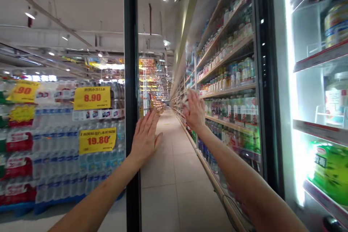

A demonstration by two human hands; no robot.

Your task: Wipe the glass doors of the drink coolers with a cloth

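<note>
My left hand [146, 136] lies flat with its fingers stretched out, against the glass door [174, 166] beside its black frame [132, 79]. Farther right, my right hand [195, 112] is raised to the same glass and slightly blurred. A pale, crumpled cloth [185, 102] shows at the left edge of that hand, between palm and pane. Most of the cloth is hidden behind the fingers. Shelves of drinks and an aisle appear in the glass behind both hands.
At right stands a lit cooler with shelves [318, 127], a green pack [330, 170] and bottles. Stacked water bottles [59, 148] with yellow price signs [92, 98] fill the left. A dark cable [231, 210] shows low down near the shelf base.
</note>
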